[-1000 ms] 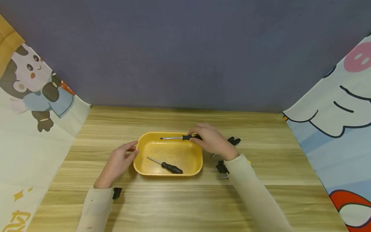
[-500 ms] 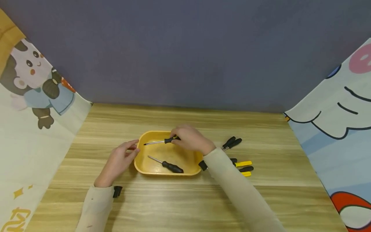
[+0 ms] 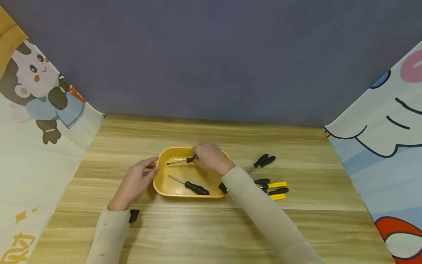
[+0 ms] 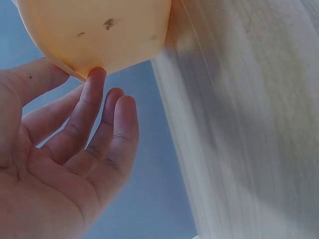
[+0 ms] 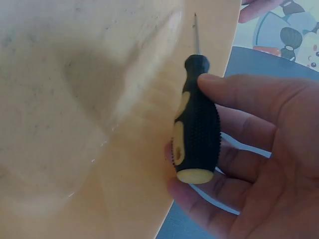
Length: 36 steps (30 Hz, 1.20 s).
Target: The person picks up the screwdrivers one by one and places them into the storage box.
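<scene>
A yellow plastic tray [image 3: 184, 173] stands mid-table in the head view. My left hand [image 3: 136, 181] pinches its left end, thumb and fingertips at the rim, as the left wrist view also shows on the tray wall [image 4: 124, 35]. Over the tray's far side, my right hand [image 3: 211, 157] holds a screwdriver [image 5: 198, 124] by its black handle with yellow inlays. That screwdriver's thin shaft points left, low inside the tray. Nearer the front wall lies a second screwdriver [image 3: 196, 189] with a black handle, its shaft pointing left and back.
Right of the tray, two black-handled screwdrivers [image 3: 269, 161] lie side by side. In front of them is a group of several screwdrivers with black or yellow handles [image 3: 277, 185], partly hidden by the right sleeve [image 3: 260, 205]. A grey wall [image 3: 211, 66] closes the back.
My right hand has carried its screwdriver leftward from the tray's right end and lowered it into the tray. The left hand stays at the rim.
</scene>
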Tool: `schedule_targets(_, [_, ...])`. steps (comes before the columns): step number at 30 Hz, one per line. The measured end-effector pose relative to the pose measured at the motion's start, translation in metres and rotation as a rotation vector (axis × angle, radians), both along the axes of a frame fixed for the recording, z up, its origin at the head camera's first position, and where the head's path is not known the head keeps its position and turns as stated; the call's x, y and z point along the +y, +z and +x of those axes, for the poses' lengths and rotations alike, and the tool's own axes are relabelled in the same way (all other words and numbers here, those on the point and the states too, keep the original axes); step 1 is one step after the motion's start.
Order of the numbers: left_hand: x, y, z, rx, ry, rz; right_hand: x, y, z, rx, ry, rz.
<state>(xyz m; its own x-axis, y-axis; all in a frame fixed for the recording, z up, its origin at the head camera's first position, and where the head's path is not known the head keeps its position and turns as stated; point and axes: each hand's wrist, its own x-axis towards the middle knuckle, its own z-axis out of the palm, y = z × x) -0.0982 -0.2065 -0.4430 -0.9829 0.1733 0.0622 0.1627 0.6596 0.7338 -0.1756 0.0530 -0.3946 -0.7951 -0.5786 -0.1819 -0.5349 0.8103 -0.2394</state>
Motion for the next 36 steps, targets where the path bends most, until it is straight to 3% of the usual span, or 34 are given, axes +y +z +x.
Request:
schedule_targets(14, [0.000, -0.001, -0.001, -0.016, 0.005, 0.005, -0.003, -0.003, 0.000, -0.036, -0.016, 0.074])
schedule_targets(28, [0.000, -0.002, 0.001, -0.007, 0.002, 0.006, -0.002, -0.001, 0.002, -0.081, -0.055, 0.032])
schedule_targets(36, [-0.001, -0.002, 0.002, -0.006, 0.006, 0.005, 0.007, 0.007, 0.008, -0.047, -0.062, 0.012])
